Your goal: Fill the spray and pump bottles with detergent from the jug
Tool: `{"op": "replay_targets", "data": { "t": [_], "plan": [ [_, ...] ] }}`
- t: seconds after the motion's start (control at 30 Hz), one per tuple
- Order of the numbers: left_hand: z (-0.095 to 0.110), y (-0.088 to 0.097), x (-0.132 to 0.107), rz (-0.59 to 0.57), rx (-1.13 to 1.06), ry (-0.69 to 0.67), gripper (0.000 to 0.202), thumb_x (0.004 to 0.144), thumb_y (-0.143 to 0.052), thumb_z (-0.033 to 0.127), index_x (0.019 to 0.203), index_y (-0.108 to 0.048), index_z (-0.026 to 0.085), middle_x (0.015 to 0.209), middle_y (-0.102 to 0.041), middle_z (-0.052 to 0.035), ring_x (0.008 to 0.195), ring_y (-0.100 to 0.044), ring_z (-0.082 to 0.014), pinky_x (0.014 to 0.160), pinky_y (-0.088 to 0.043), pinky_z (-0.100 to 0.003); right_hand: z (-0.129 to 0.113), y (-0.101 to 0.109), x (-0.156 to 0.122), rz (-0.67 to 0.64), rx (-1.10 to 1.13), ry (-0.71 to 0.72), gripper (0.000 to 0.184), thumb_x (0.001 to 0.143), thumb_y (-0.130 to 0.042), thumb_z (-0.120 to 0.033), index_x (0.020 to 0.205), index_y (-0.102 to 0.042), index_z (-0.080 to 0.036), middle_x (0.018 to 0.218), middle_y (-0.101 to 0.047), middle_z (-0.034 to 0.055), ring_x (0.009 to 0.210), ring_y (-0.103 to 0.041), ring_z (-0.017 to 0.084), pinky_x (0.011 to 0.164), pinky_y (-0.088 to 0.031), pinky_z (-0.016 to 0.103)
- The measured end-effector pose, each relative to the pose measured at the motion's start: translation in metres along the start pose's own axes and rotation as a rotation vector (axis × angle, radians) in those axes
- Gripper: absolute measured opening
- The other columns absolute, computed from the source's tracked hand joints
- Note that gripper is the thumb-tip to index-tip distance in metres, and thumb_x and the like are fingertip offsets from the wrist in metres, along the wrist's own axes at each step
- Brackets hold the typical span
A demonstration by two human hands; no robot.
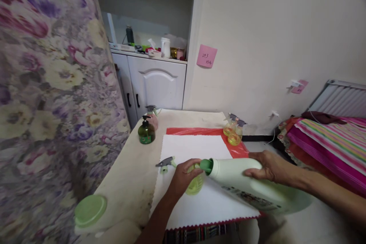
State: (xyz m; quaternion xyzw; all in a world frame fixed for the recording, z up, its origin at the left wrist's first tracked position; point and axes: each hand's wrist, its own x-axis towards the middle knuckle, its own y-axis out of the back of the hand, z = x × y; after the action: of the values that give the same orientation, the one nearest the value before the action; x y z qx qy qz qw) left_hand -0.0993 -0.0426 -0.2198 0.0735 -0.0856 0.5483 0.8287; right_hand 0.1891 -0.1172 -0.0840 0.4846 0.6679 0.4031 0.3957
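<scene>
My left hand (pixel 185 177) is closed around the neck of a small clear spray bottle (pixel 195 186) with yellow-green liquid, its top off, standing on a white sheet (pixel 211 202). In my right hand (pixel 265 167) is a large pale green jug (pixel 257 187), tipped nearly onto its side. The jug's dark green spout (pixel 206 166) is right at the small bottle's mouth; whether liquid flows I cannot tell. A grey and green spray nozzle (pixel 166 163) lies on the sheet left of my left hand. A round green cap (pixel 90 210) sits at the table's near left corner.
A dark green pump bottle (pixel 146 131) and a pinkish spray bottle (pixel 153 118) stand at the back left. Two spray bottles with yellow liquid (pixel 234 135) are at the back right, on red plastic (pixel 194 131). A floral curtain (pixel 57 103) hangs at left; a bed (pixel 328 137) is at right.
</scene>
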Motion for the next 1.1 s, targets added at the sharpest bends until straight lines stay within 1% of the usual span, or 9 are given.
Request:
{"op": "replay_targets", "data": {
  "t": [0.1, 0.23, 0.4, 0.5, 0.57, 0.67, 0.8, 0.97, 1.1],
  "plan": [
    [0.002, 0.0, 0.0, 0.002, 0.016, -0.001, 0.024, 0.073, -0.07, 0.028, 0.095, -0.074, 0.019, 0.102, -0.075, -0.0061, 0.101, -0.066, -0.0263, 0.092, -0.047, -0.035, 0.006, -0.009, -0.002, -0.016, 0.065, -0.005, 0.053, 0.079, -0.056, -0.065, 0.097, -0.068, -0.016, 0.076, -0.073, 0.0066, 0.063, -0.064, 0.021, 0.053, -0.044, 0.026],
    [0.004, 0.0, -0.001, -0.027, 0.04, -0.005, 0.023, 0.077, -0.067, 0.029, 0.097, -0.073, 0.019, 0.103, -0.075, -0.0066, 0.1, -0.066, -0.0262, 0.091, -0.047, -0.034, 0.011, -0.016, -0.005, 0.003, 0.089, -0.013, 0.049, 0.079, -0.057, -0.064, 0.091, -0.067, -0.017, 0.076, -0.073, 0.0056, 0.064, -0.064, 0.021, 0.053, -0.044, 0.025],
    [0.006, 0.0, -0.002, -0.012, 0.084, -0.02, 0.02, 0.078, -0.064, 0.025, 0.095, -0.073, 0.021, 0.103, -0.075, -0.0055, 0.102, -0.065, -0.0254, 0.094, -0.046, -0.034, 0.016, -0.013, -0.007, 0.072, 0.196, -0.023, 0.043, 0.075, -0.063, -0.06, 0.085, -0.065, -0.018, 0.079, -0.072, 0.0045, 0.067, -0.063, 0.021, 0.056, -0.044, 0.025],
    [0.008, -0.001, -0.001, -0.007, 0.127, -0.015, 0.019, 0.077, -0.062, 0.023, 0.093, -0.073, 0.022, 0.102, -0.075, -0.005, 0.104, -0.065, -0.0252, 0.096, -0.044, -0.035, 0.022, -0.008, -0.004, 0.125, 0.414, -0.072, 0.039, 0.077, -0.061, -0.058, 0.08, -0.06, -0.019, 0.07, -0.065, 0.0006, 0.053, -0.055, 0.014, 0.045, -0.036, 0.023],
    [0.009, -0.002, 0.0, 0.003, 0.138, -0.003, 0.022, 0.076, -0.062, 0.023, 0.096, -0.071, 0.023, 0.101, -0.075, -0.0046, 0.103, -0.065, -0.0251, 0.096, -0.044, -0.035, 0.026, -0.008, 0.003, 0.197, 0.548, -0.112, 0.04, 0.079, -0.057, -0.06, 0.074, -0.055, -0.02, 0.055, -0.053, -0.0047, 0.042, -0.042, 0.01, 0.041, -0.027, 0.023],
    [0.008, -0.002, 0.0, 0.002, 0.147, 0.001, 0.024, 0.077, -0.062, 0.024, 0.099, -0.07, 0.023, 0.099, -0.075, -0.0044, 0.1, -0.065, -0.0252, 0.094, -0.044, -0.035, 0.03, -0.018, 0.023, 0.399, 0.72, -0.092, 0.045, 0.082, -0.054, -0.061, 0.063, -0.046, -0.021, 0.042, -0.038, -0.009, 0.038, -0.031, 0.008, 0.044, -0.024, 0.024],
    [0.002, 0.002, -0.001, -0.021, 0.169, -0.025, 0.019, 0.078, -0.062, 0.026, 0.095, -0.07, 0.024, 0.103, -0.073, -0.0046, 0.104, -0.063, -0.0255, 0.095, -0.044, -0.035, 0.024, -0.044, 0.066, 0.634, 1.019, -0.066, 0.047, 0.088, -0.05, -0.058, 0.057, -0.046, -0.022, 0.038, -0.039, -0.0071, 0.039, -0.031, 0.01, 0.046, -0.028, 0.026],
    [-0.008, 0.006, 0.0, -0.032, 0.161, -0.095, 0.018, 0.08, -0.063, 0.026, 0.096, -0.069, 0.024, 0.109, -0.071, -0.0055, 0.109, -0.061, -0.0249, 0.098, -0.042, -0.035, 0.007, -0.078, 0.132, 0.788, 1.127, -0.035, 0.057, 0.091, -0.034, -0.062, 0.051, -0.044, -0.023, 0.036, -0.04, -0.0054, 0.038, -0.038, 0.012, 0.045, -0.033, 0.027],
    [-0.011, 0.009, 0.002, -0.053, 0.148, -0.138, 0.018, 0.079, -0.063, 0.027, 0.096, -0.069, 0.024, 0.109, -0.07, -0.0056, 0.108, -0.06, -0.0247, 0.096, -0.042, -0.035, -0.005, -0.1, 0.167, 0.875, 1.177, -0.043, 0.057, 0.09, -0.035, -0.062, 0.049, -0.041, -0.024, 0.036, -0.04, -0.0061, 0.036, -0.038, 0.011, 0.042, -0.032, 0.026]
  ]
}}
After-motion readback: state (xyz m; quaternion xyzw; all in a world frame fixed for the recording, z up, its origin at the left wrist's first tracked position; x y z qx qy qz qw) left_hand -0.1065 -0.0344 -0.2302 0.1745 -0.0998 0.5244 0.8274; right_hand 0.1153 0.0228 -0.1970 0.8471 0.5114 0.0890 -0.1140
